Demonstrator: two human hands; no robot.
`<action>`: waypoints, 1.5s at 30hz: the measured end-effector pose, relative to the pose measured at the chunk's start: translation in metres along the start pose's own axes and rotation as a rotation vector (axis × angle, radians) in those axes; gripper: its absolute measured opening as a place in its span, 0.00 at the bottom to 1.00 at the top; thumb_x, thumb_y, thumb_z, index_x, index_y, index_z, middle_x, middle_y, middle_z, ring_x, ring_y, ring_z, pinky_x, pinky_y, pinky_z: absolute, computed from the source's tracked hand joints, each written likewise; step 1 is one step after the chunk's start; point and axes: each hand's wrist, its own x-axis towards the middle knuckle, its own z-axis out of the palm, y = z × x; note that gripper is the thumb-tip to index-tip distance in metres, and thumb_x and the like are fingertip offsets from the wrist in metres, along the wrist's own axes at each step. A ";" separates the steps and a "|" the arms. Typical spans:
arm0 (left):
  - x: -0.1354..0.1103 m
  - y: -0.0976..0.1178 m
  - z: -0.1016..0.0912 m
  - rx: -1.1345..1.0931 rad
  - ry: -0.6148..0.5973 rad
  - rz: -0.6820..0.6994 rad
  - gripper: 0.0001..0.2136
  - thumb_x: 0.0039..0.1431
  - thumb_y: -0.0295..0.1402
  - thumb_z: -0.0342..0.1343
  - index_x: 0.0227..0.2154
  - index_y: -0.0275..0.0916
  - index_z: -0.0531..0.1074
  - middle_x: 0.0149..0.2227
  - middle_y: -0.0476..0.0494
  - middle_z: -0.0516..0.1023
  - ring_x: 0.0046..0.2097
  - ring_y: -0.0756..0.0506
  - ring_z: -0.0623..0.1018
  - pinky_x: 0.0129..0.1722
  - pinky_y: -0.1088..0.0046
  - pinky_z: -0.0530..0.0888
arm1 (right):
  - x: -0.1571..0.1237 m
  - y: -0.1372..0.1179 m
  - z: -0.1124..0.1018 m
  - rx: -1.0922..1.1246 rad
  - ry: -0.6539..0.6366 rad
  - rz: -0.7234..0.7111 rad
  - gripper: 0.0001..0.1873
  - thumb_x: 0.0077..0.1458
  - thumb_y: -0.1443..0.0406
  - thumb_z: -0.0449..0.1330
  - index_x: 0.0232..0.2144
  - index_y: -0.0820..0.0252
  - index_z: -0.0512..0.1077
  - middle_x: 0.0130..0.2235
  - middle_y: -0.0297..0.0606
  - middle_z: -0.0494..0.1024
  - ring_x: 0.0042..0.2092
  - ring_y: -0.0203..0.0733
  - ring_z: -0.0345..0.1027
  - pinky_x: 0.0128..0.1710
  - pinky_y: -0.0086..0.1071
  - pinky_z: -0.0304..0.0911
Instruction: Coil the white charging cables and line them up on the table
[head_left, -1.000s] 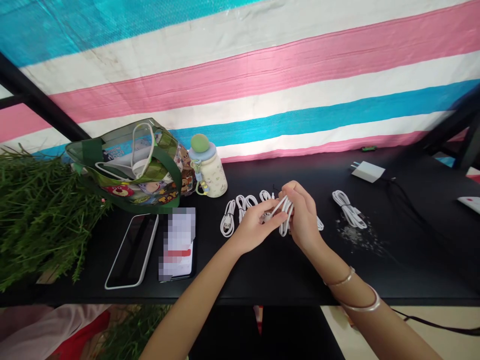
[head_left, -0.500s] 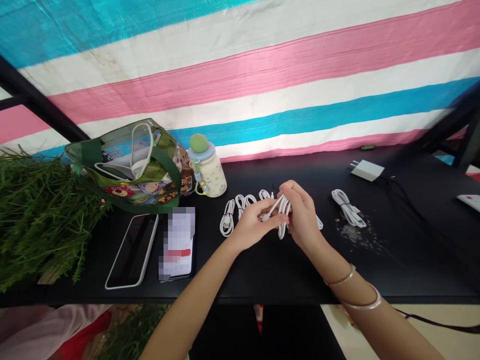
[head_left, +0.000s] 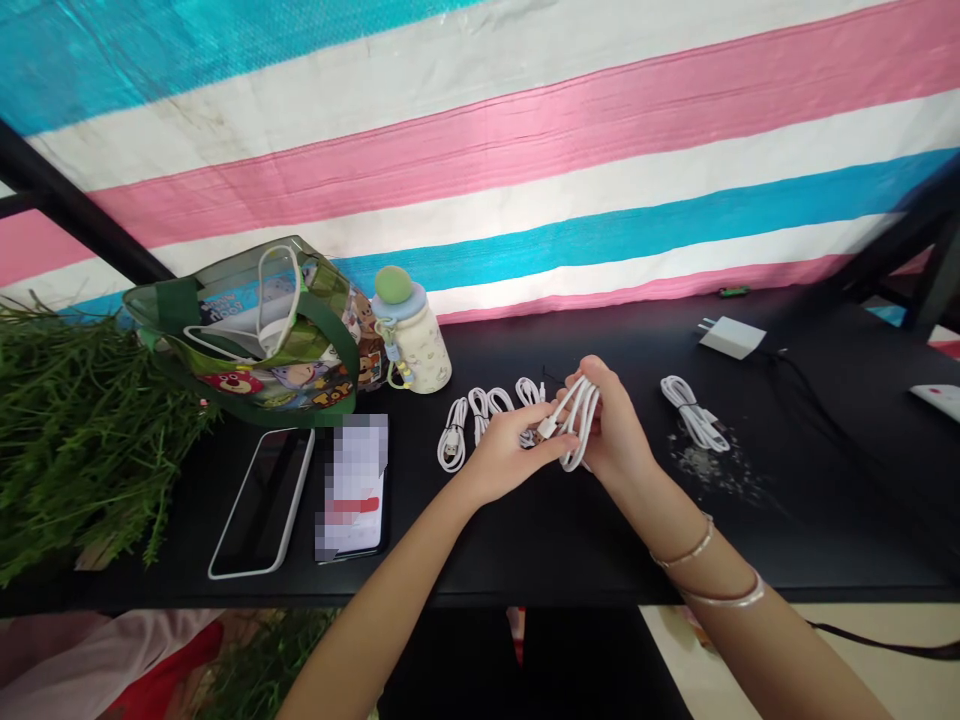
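My right hand [head_left: 619,430] is closed round a looped white cable [head_left: 581,420] held just above the black table [head_left: 525,530]. My left hand [head_left: 510,450] pinches the plug end of that same cable beside it. Behind my hands lie several coiled white cables [head_left: 480,415] in a row on the table. Another white cable bundle [head_left: 694,410] lies apart to the right, above a patch of pale crumbs.
A white charger plug [head_left: 731,335] with a black lead sits at the back right. Two phones [head_left: 262,500] lie at the left front, behind them a green cartoon bag [head_left: 262,330] and a small cream bottle [head_left: 416,330]. Green foliage [head_left: 75,420] covers the far left.
The cable loop in my right hand has turned and lifted slightly, with its loops now fanned towards my left hand. Both hands stayed in about the same place.
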 end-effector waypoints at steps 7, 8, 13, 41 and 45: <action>-0.001 -0.003 -0.001 -0.075 -0.011 0.029 0.08 0.53 0.38 0.55 0.27 0.37 0.71 0.28 0.49 0.72 0.30 0.49 0.68 0.32 0.75 0.65 | -0.001 0.000 -0.001 0.016 -0.014 0.032 0.23 0.38 0.53 0.66 0.18 0.54 0.54 0.14 0.22 0.55 0.13 0.28 0.46 0.09 0.27 0.41; -0.001 -0.003 -0.001 -0.089 -0.004 0.026 0.08 0.53 0.38 0.56 0.28 0.37 0.71 0.28 0.49 0.71 0.30 0.50 0.67 0.31 0.75 0.64 | -0.001 0.000 0.000 0.019 -0.029 0.040 0.23 0.38 0.53 0.66 0.19 0.54 0.54 0.14 0.22 0.54 0.13 0.28 0.46 0.09 0.27 0.41; -0.001 -0.005 0.000 -0.116 0.024 -0.043 0.14 0.49 0.44 0.60 0.29 0.37 0.71 0.24 0.52 0.66 0.27 0.51 0.63 0.27 0.75 0.61 | -0.002 -0.004 0.002 0.024 -0.169 0.020 0.25 0.41 0.53 0.65 0.20 0.54 0.51 0.14 0.20 0.50 0.14 0.29 0.47 0.11 0.26 0.43; 0.001 0.004 -0.002 -0.376 0.087 -0.078 0.19 0.45 0.50 0.59 0.20 0.39 0.62 0.21 0.55 0.59 0.26 0.53 0.61 0.28 0.76 0.62 | -0.007 -0.002 0.007 -0.052 -0.354 -0.053 0.19 0.39 0.56 0.64 0.24 0.54 0.56 0.17 0.20 0.62 0.16 0.30 0.57 0.15 0.26 0.59; 0.001 0.002 -0.001 -0.373 0.093 -0.082 0.18 0.47 0.48 0.56 0.20 0.39 0.61 0.22 0.55 0.59 0.26 0.53 0.62 0.29 0.75 0.63 | -0.008 -0.003 0.006 -0.058 -0.352 -0.039 0.18 0.39 0.57 0.63 0.25 0.53 0.56 0.17 0.20 0.64 0.16 0.32 0.59 0.14 0.27 0.60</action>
